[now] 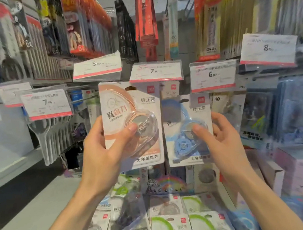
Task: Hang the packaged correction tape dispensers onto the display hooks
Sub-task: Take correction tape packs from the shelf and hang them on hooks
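Correction tape packs: we hold two, orange pack (132, 125) and blue pack (187, 129), upright side by side just under the 7.90 price tag (156, 72); neither hung yet.
Left hand (101, 151): clamped on orange pack, thumb across the blister, fingers behind.
Right hand (220, 140): clamped on blue pack the same way.
Risk: we judge the tag hides the hook tip, so a hang slot can miss it.
Risk 2: both hands busy; a fumbled pack drops onto the loose packs (170, 229) below.
Hook: we cannot see it clearly.

Left package (132, 125) beside right package (188, 129), apart.
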`<state>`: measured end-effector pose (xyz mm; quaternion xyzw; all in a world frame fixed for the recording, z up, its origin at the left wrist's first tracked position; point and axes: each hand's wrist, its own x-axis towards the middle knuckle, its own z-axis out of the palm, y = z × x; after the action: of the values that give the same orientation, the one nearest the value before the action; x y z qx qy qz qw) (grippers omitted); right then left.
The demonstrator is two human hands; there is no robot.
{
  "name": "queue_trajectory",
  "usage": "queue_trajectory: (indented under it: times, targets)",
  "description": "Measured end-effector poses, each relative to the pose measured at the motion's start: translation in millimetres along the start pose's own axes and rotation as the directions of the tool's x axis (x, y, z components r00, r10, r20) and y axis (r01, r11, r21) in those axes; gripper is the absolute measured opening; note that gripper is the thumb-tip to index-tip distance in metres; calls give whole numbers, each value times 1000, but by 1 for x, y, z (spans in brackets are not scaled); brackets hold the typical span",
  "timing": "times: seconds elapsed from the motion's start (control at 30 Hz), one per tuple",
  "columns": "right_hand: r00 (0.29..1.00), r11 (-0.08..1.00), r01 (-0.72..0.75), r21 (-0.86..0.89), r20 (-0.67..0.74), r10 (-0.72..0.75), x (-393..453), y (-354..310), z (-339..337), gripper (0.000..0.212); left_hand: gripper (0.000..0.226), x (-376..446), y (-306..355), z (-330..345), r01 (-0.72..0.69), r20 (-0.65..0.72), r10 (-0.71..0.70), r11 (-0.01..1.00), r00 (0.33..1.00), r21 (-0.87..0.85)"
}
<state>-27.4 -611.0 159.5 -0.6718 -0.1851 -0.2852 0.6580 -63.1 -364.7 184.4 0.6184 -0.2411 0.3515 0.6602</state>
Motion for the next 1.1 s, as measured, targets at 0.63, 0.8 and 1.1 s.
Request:
queue_trajectory:
  times: [0.63, 0.8, 1.1]
  targets:
    - [1000, 984, 11, -176, -15, -14, 55, -5, 53, 27, 29, 8, 8, 1, -84, 45, 83, 996, 996, 43]
    - [998, 984, -21, -178, -66, 10, 69, 8, 64, 52, 34, 8, 4, 0, -59, 61, 55, 996, 997, 60]
    - [993, 939, -32, -342, -119, -10, 57, 10, 43, 24, 36, 9, -17, 3, 9, 93, -18, 996, 996, 88]
